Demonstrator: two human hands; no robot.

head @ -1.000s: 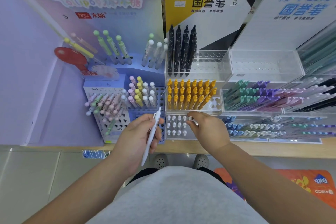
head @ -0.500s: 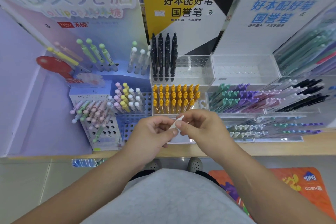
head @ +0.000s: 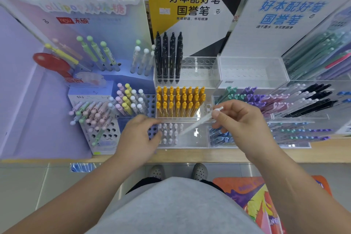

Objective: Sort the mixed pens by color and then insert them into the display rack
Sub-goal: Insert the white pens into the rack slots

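Observation:
My right hand (head: 242, 119) pinches a white pen (head: 199, 121) near its top end; the pen slants down to the left over the clear front tier of the acrylic rack (head: 201, 143). That tier holds several white pens (head: 170, 133) on its left side. My left hand (head: 138, 135) hovers with loosely curled fingers at the tier's left edge and holds nothing. Above stand several yellow pens (head: 179, 101) and, on the top tier, several black pens (head: 169, 57).
A blue perforated rack (head: 102, 133) with pastel pens (head: 93, 114) stands to the left. Mint, purple, pink and black pens (head: 275, 100) lie in the racks to the right. The wooden shelf edge (head: 190, 156) runs in front. Sign boards rise behind.
The white pen passed from my left hand to my right hand. My right hand moved right and up with it, while my left hand dropped toward the front tier.

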